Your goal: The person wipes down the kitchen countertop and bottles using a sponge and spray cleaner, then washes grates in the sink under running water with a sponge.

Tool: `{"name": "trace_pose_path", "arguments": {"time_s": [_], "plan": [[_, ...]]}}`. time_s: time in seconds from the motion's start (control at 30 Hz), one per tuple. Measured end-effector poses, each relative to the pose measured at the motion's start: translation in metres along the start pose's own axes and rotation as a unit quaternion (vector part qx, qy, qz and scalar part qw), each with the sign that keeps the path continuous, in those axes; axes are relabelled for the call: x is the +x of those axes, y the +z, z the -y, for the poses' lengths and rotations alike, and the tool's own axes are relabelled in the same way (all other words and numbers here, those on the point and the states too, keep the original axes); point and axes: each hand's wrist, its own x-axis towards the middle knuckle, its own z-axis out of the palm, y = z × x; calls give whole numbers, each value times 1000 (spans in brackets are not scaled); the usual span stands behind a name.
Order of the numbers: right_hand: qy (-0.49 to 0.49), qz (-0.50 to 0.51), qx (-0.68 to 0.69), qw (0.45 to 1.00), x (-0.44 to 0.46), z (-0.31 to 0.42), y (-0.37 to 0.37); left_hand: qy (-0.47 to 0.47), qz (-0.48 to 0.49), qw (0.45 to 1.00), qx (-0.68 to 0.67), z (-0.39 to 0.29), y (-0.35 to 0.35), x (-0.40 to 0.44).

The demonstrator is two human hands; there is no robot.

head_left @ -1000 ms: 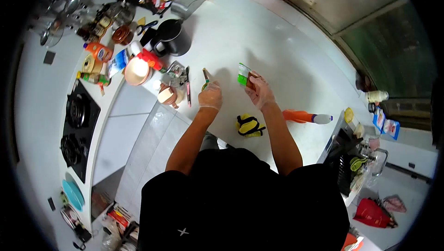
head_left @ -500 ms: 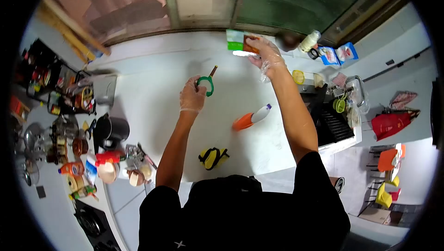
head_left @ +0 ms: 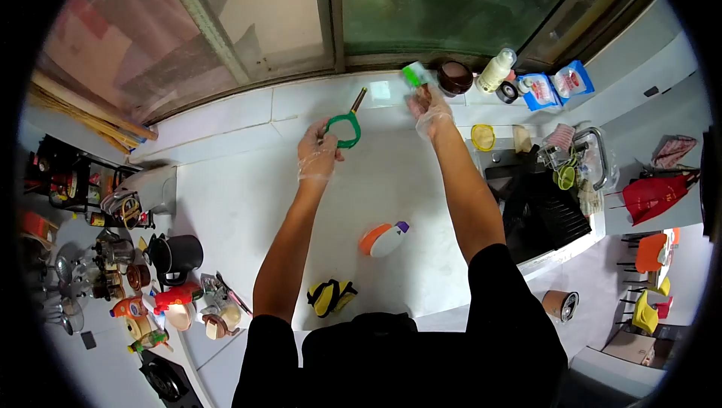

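Note:
My left hand (head_left: 317, 151), in a clear plastic glove, is closed on a green ring-shaped tool (head_left: 344, 131) with a slim dark-and-gold end pointing up and away. My right hand (head_left: 430, 109), gloved the same way, grips a green-and-white packet (head_left: 414, 74) at the back ledge, beside a dark brown round jar (head_left: 455, 78); its fingers partly cover the packet. Between my forearms, a white bottle with an orange end and a purple cap (head_left: 387, 240) is on the white counter (head_left: 248, 205). Nearer me lies a yellow-and-black bundle (head_left: 331, 297).
Along the ledge at right stand a pale bottle (head_left: 496, 71) and blue packets (head_left: 538, 91). A sink (head_left: 541, 212) with a tap (head_left: 599, 156) is on the right. At left are a black pot (head_left: 177, 254), a clear bin (head_left: 159, 188) and several bottles and jars.
My right hand has carried the packet to the ledge near the brown jar, turning it. My left hand still holds the green tool. The camera view has tilted and shifted.

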Motion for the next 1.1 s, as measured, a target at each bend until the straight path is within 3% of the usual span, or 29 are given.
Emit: {"name": "trace_pose_path", "arguments": {"time_s": [0.1,0.2,0.3,0.4,0.57,0.63,0.73,0.77,0.93,1.1], "plan": [[-3,-7,-59,998,-1,1,-1,5,7,999,48,6,10,17],[5,-4,-16,1000,-14,-17,-18,-43,36,994,94,6,18,39],[38,53,-63,996,-33,-32,-55,-111,60,988,91,18,31,75],[37,69,-77,994,-54,-49,-85,-119,99,980,126,36,40,118],[4,69,-93,993,-110,-46,-105,-105,23,991,75,55,55,148],[-2,70,-98,993,-126,-48,-111,-61,-25,995,75,35,61,119],[-31,55,-99,993,-157,-52,-104,26,-47,998,31,57,40,88],[-68,66,-98,991,-163,-47,-102,-22,-19,999,25,56,29,68],[-191,144,-81,968,-229,-16,-65,-57,18,995,82,95,-56,-37],[-163,304,-153,926,-320,-40,-11,-97,-56,985,133,132,-147,-134]]}}
